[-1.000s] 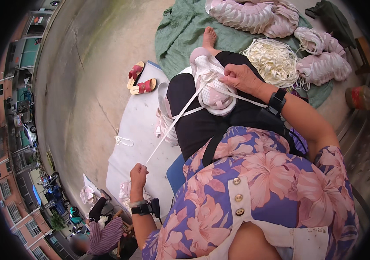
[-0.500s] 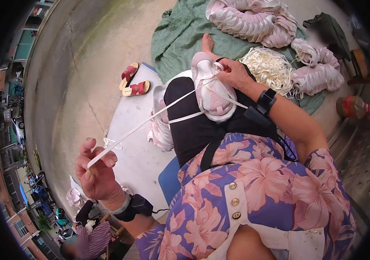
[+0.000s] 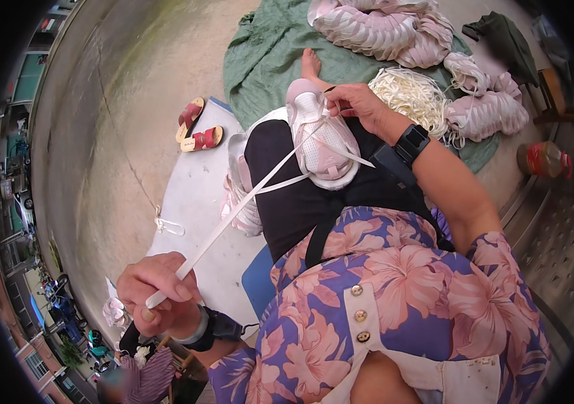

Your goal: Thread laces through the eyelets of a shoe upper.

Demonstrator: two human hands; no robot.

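A pink and white sneaker [image 3: 324, 145] lies across my dark-trousered thighs, its toe toward my body or away; I cannot tell which. A flat white shoelace [image 3: 230, 215] runs from the sneaker to my left hand [image 3: 159, 293], which is closed on it at the lower left, with the lace's end showing at the fingers. My right hand [image 3: 354, 104] is at the sneaker's far right side, thumb and forefinger pinched on lace near the eyelets. Another stretch of lace crosses my thigh.
More pink sneakers [image 3: 241, 195] lie left of my leg on a white board. Red sandals [image 3: 199, 128] stand beyond. On a green cloth [image 3: 260, 67] are a pile of white laces [image 3: 411, 97] and bundled sneakers [image 3: 388, 30]. An oil jug [image 3: 544, 160] stands right. Another person sits lower left.
My left hand has moved down and slightly right, its fingers closing more around the lace. The right hand stays at the sneaker's eyelets. The view has shifted slightly.
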